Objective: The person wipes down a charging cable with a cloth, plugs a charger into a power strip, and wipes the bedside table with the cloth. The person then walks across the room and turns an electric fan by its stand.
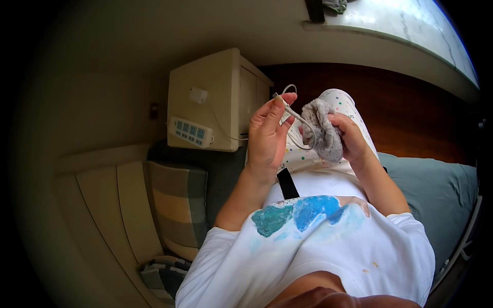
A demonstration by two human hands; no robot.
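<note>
Pinched between the thumb and fingers of my left hand (pixel 268 131) is the plug end of a white charging cable (pixel 307 126). The cable loops over toward my right hand and also trails left to the nightstand. My right hand (pixel 351 134) is closed on a crumpled grey, fuzzy cloth (pixel 324 131). Part of the cable hangs in front of the cloth; whether they touch I cannot tell. Both hands are above my lap, over white trousers with coloured dots (pixel 339 96).
A cream nightstand (pixel 205 66) at the left bears a power strip (pixel 191 132) and a white charger (pixel 198 95). Striped cushions (pixel 177 205) lean against a padded headboard (pixel 97 205). Grey-green bedding (pixel 431 187) lies at my right. Beyond are a dark wooden floor (pixel 405 118) and a window sill (pixel 380 36).
</note>
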